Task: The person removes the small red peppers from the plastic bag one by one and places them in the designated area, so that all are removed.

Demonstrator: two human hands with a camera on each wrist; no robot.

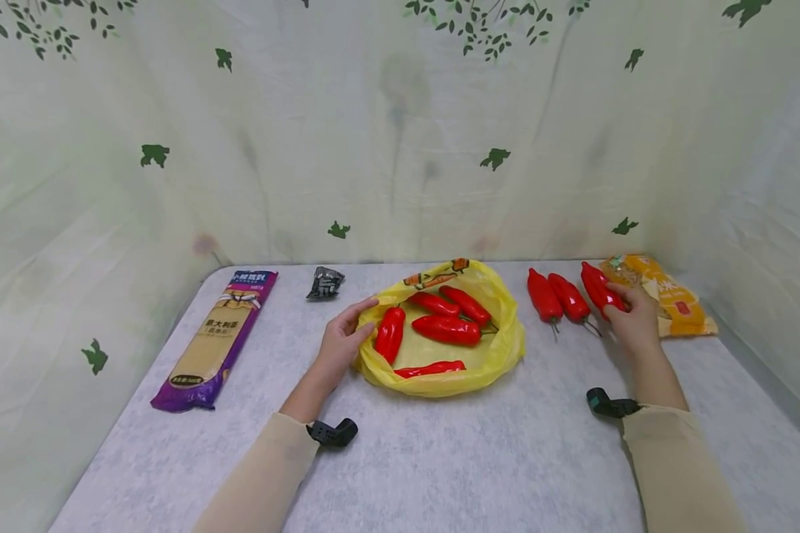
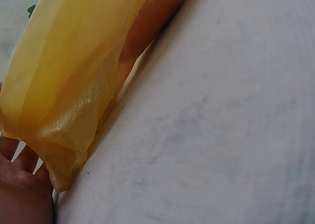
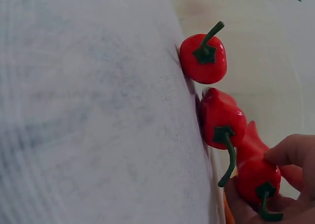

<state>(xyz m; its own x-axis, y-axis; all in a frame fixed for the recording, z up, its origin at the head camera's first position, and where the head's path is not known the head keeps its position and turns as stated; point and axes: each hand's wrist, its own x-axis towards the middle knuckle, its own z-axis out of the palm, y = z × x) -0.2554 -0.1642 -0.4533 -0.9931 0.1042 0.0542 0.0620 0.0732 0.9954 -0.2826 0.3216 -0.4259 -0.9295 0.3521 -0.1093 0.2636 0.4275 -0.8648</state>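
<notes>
A yellow plastic bag (image 1: 443, 385) lies spread wide in the middle of the table, with several red peppers (image 1: 447, 330) inside. At its left rim my left hand (image 1: 340, 339) grips the plastic, thumb on the inner side; in the left wrist view the bag wall (image 2: 64, 96) covers part of the fingers. My right hand (image 1: 635, 317) pinches a red pepper (image 1: 597, 287) between thumb and fingers, its green stem pointing toward me. Just left of it, two more red peppers (image 1: 544, 296) lie side by side, one (image 3: 224, 118) close beside the held pepper in the right wrist view.
An orange food packet (image 1: 681, 305) lies behind the right hand at the table's right edge. On the left is a purple pasta packet (image 1: 213, 340), and a small black wrapped packet (image 1: 324, 283) sits near the back edge. A leaf-printed curtain (image 1: 400, 148) hangs behind.
</notes>
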